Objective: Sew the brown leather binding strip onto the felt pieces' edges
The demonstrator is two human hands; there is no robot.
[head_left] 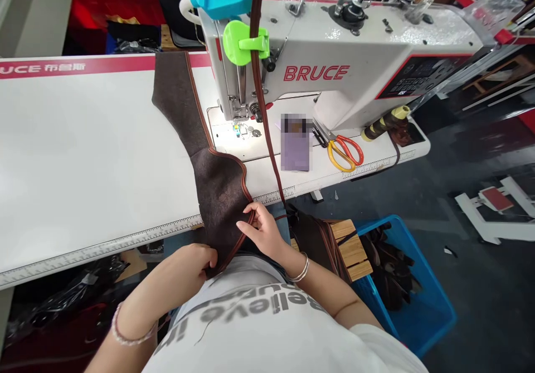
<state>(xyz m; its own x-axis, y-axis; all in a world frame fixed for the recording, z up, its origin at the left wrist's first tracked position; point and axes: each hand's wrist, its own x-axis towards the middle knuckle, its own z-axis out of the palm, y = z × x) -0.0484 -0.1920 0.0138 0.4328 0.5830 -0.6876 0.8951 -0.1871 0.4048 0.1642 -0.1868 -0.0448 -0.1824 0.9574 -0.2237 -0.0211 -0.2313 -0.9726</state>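
Observation:
A dark brown fabric piece (217, 183) with a reddish-brown bound edge runs from the back of the white table, past the sewing machine needle, and hangs over the front edge into my lap. My left hand (196, 258) is closed on its lower end below the table edge. My right hand (259, 229) pinches the bound edge at the table's front. A brown binding tape (264, 111) comes down from above the machine (334, 55) to the fabric near my right hand.
Orange-handled scissors (345, 151) and a blurred purple card (296, 143) lie on the machine bed at right. A wooden stool (351, 247) and a blue bin (418, 300) of dark pieces stand at my right. Red crates sit behind the table (83, 155).

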